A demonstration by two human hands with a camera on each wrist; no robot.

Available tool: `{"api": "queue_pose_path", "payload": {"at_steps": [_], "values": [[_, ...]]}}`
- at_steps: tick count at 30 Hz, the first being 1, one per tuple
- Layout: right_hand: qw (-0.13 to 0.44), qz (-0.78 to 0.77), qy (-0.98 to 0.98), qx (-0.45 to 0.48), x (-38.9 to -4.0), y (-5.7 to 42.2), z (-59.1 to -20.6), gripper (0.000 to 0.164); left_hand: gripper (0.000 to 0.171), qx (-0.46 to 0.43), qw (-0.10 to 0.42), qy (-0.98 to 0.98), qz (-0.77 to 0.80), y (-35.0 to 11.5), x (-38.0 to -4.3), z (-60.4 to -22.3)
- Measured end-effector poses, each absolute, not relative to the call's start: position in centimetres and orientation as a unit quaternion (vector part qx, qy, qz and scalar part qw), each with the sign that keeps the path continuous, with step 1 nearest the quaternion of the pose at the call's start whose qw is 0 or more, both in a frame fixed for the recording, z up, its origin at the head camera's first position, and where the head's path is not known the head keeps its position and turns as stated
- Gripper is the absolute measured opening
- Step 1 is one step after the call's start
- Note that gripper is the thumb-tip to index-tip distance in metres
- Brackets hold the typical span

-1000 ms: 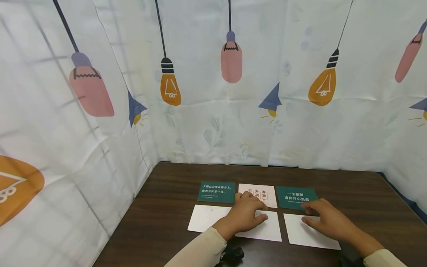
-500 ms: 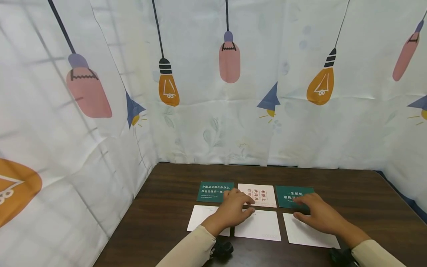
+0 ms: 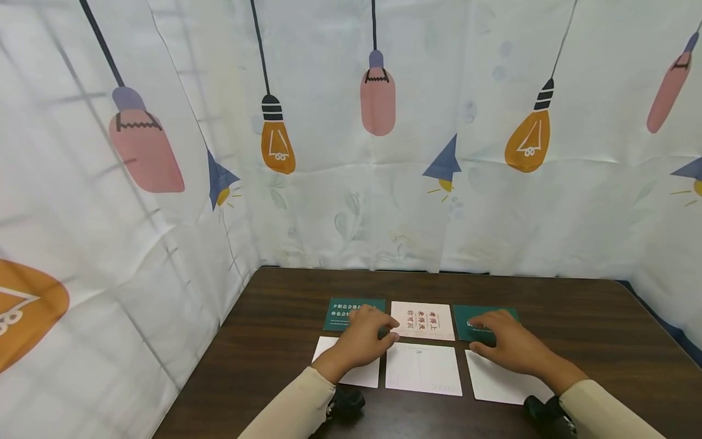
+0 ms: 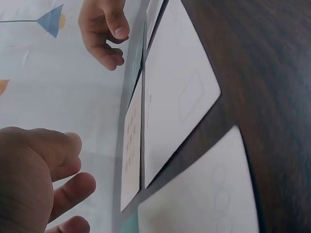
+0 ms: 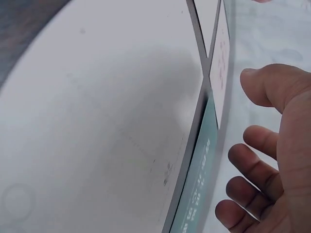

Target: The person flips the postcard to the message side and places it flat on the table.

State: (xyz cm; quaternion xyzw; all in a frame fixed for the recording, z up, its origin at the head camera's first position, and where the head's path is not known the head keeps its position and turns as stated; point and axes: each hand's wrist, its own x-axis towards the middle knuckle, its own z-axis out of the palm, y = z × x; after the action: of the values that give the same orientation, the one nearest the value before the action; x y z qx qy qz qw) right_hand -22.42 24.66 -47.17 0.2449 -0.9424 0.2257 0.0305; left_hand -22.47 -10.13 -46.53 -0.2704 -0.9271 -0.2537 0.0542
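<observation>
My left hand [image 3: 359,338] hovers over the left column of cards with loosely bent fingers and nothing in them. Beneath it lie a green card [image 3: 336,319] with white writing and a white card [image 3: 364,375]. Its thumb and fingertips come near the left edge of a pale card [image 3: 422,321] with red characters. My right hand [image 3: 511,344] hangs over the right green card [image 3: 464,317], covering most of its writing, and over the white card [image 3: 496,385] in front. In the right wrist view the right hand's fingers [image 5: 250,160] are spread and hold nothing.
Between the hands lies the middle white card [image 3: 424,369], with faint print. The cards form two rows on a dark wooden table [image 3: 263,366]. A white curtain [image 3: 329,213] printed with lamps hangs behind and at the sides. Black devices [image 3: 347,403] sit at both wrists.
Both hands have moved left over the cards; the left one has uncovered the pale card and the middle white card. The right one covers more of the green card. The cards lie where they were.
</observation>
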Motion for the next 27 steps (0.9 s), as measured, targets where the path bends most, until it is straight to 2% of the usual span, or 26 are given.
{"api": "queue_pose_path", "payload": {"at_steps": [12,27], "values": [[0.026,0.23,-0.94,0.25,-23.5,23.0,-47.0,0.052,0.022,-0.261,0.067,-0.929,-0.252,-12.7,-23.2,-46.1],[0.028,0.215,-0.945,0.247,-24.7,20.4,-46.6,0.057,0.027,-0.228,0.048,-0.932,-0.278,-16.1,-23.6,-45.9]]}}
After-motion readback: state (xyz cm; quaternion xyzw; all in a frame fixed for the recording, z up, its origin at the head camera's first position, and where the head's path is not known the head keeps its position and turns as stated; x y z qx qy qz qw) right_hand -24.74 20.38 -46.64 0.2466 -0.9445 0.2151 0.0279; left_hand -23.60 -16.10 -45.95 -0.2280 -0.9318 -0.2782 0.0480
